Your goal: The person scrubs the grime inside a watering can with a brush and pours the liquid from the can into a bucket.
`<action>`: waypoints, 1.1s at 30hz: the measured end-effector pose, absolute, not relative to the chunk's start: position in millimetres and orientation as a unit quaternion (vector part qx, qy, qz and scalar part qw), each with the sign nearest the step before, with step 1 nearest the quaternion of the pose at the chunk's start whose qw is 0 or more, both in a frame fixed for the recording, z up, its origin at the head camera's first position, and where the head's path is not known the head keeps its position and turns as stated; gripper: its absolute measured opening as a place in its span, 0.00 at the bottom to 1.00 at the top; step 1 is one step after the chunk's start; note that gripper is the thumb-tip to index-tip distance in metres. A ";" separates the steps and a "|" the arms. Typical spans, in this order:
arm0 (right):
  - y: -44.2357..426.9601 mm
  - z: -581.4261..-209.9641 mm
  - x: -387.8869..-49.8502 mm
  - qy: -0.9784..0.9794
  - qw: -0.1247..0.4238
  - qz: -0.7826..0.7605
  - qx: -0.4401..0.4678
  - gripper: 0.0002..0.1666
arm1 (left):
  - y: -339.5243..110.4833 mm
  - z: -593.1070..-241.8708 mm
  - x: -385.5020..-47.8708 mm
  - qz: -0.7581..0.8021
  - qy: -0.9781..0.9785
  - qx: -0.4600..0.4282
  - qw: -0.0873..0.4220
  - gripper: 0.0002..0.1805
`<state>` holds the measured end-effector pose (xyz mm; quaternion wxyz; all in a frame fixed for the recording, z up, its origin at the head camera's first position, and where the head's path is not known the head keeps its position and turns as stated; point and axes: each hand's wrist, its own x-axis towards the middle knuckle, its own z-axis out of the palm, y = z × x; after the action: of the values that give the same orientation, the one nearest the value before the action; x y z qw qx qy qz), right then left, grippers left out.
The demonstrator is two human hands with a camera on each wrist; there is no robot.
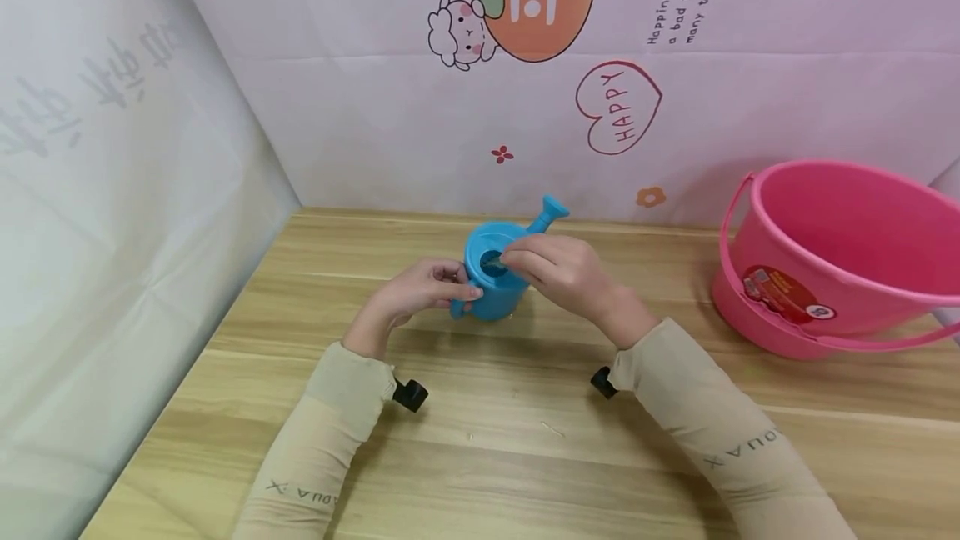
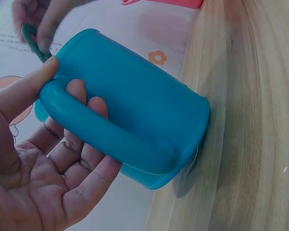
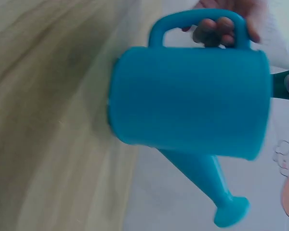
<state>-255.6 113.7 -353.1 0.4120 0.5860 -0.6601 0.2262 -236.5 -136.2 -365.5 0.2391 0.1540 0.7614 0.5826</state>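
A blue watering can (image 1: 498, 302) stands upright on the table, its spout pointing toward the back right in the head view. My left hand (image 1: 423, 286) holds its handle (image 2: 106, 132); in the left wrist view the fingers pass through the loop and the thumb lies at the top near the rim. Over the can's round top opening, my right hand (image 1: 558, 269) pinches a dark green, narrow item (image 3: 281, 85). The item's lower end goes down at the opening and is hidden, so its kind cannot be told.
To the right stands a pink bucket (image 1: 806, 282) with its handle hanging down in front. The wooden table (image 1: 480, 473) has a few tiny pale specks on it. Printed white sheeting (image 1: 360, 107) rises behind the table's back edge, with more sheeting at left.
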 end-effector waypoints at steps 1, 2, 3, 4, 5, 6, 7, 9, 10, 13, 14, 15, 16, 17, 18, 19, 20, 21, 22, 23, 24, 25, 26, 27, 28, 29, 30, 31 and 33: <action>115.5 -352.0 -255.4 -0.659 0.419 0.228 0.581 0.17 | -136.0 -366.1 -236.7 0.584 0.760 0.154 0.240 0.10; 116.9 -351.0 -254.9 -0.659 0.424 0.229 0.578 0.17 | -136.0 -366.7 -237.0 0.584 0.760 0.155 0.240 0.10; 117.9 -350.4 -254.3 -0.661 0.424 0.228 0.576 0.17 | -136.0 -367.0 -237.1 0.585 0.760 0.154 0.239 0.10; 118.1 -349.8 -254.1 -0.662 0.423 0.224 0.577 0.16 | -136.4 -366.5 -237.0 0.585 0.760 0.153 0.238 0.10; 117.7 -349.7 -253.9 -0.664 0.420 0.215 0.580 0.14 | -136.7 -366.6 -237.1 0.586 0.760 0.152 0.237 0.09; 116.5 -350.2 -253.7 -0.666 0.415 0.206 0.585 0.12 | -136.9 -366.7 -237.1 0.587 0.760 0.151 0.237 0.09; 115.2 -351.5 -253.7 -0.667 0.408 0.198 0.592 0.10 | -136.9 -366.9 -237.0 0.587 0.759 0.150 0.237 0.10; 112.2 -354.9 -254.2 -0.666 0.398 0.185 0.603 0.08 | -136.9 -367.6 -236.8 0.587 0.759 0.150 0.238 0.10; 111.0 -356.5 -254.6 -0.664 0.398 0.182 0.607 0.07 | -136.8 -368.0 -236.5 0.588 0.758 0.151 0.238 0.10; 110.1 -358.2 -256.1 -0.658 0.407 0.196 0.603 0.10 | -136.2 -367.9 -236.2 0.590 0.757 0.154 0.237 0.10; 110.9 -357.5 -256.7 -0.656 0.416 0.205 0.596 0.13 | -136.3 -367.6 -236.0 0.590 0.756 0.155 0.236 0.09; 112.1 -355.9 -256.8 -0.654 0.426 0.214 0.587 0.15 | -136.5 -367.3 -235.8 0.590 0.756 0.156 0.236 0.09; 113.5 -354.1 -257.0 -0.652 0.436 0.223 0.579 0.17 | -136.7 -366.8 -235.8 0.590 0.757 0.156 0.235 0.09; 115.2 -352.4 -257.2 -0.650 0.443 0.229 0.573 0.18 | -136.9 -366.2 -235.9 0.589 0.758 0.155 0.235 0.09; 116.8 -350.8 -257.2 -0.652 0.445 0.232 0.568 0.18 | -137.3 -365.9 -235.8 0.588 0.759 0.155 0.235 0.09; 117.9 -349.7 -257.3 -0.653 0.446 0.231 0.566 0.18 | -137.8 -365.5 -235.7 0.587 0.760 0.154 0.234 0.09; 118.6 -348.8 -257.3 -0.656 0.444 0.228 0.566 0.16 | -138.2 -365.2 -235.7 0.587 0.760 0.152 0.234 0.09; 118.8 -348.4 -257.1 -0.659 0.438 0.222 0.569 0.15 | -138.5 -365.0 -235.9 0.586 0.761 0.150 0.234 0.09; 118.5 -348.9 -257.1 -0.662 0.431 0.213 0.575 0.13 | -138.7 -364.9 -236.1 0.586 0.762 0.147 0.234 0.09; 118.0 -349.8 -257.1 -0.666 0.422 0.204 0.581 0.12 | -138.6 -364.8 -236.4 0.585 0.762 0.146 0.235 0.09; 117.1 -351.1 -257.0 -0.668 0.417 0.195 0.585 0.11 | -138.5 -364.8 -236.7 0.585 0.762 0.147 0.236 0.09; 115.9 -352.5 -257.0 -0.668 0.415 0.189 0.589 0.11 | -138.3 -365.0 -237.0 0.585 0.762 0.147 0.237 0.09; 115.0 -353.7 -256.8 -0.666 0.415 0.183 0.592 0.11 | -137.9 -365.3 -237.4 0.585 0.761 0.147 0.238 0.09; 114.4 -355.0 -256.8 -0.664 0.418 0.179 0.593 0.11 | -137.6 -365.6 -237.8 0.584 0.761 0.149 0.238 0.10; 114.3 -355.3 -256.3 -0.661 0.422 0.177 0.594 0.12 | -137.4 -366.0 -238.0 0.584 0.761 0.151 0.238 0.10; 114.6 -355.2 -255.5 -0.659 0.426 0.178 0.594 0.13 | -137.2 -366.6 -238.4 0.584 0.761 0.152 0.238 0.10; 115.3 -354.9 -254.8 -0.657 0.430 0.182 0.593 0.13 | -137.3 -367.0 -238.5 0.584 0.761 0.154 0.238 0.10; 116.1 -354.2 -254.0 -0.654 0.432 0.186 0.592 0.14 | -137.4 -367.3 -238.6 0.585 0.760 0.154 0.238 0.09; 117.8 -353.2 -252.8 -0.652 0.435 0.195 0.590 0.14 | -137.9 -367.8 -238.8 0.586 0.759 0.153 0.239 0.09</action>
<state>-252.8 117.8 -353.2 0.4346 0.5899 -0.6522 0.1945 -238.8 -137.9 -367.8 0.2387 0.1527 0.7591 0.5861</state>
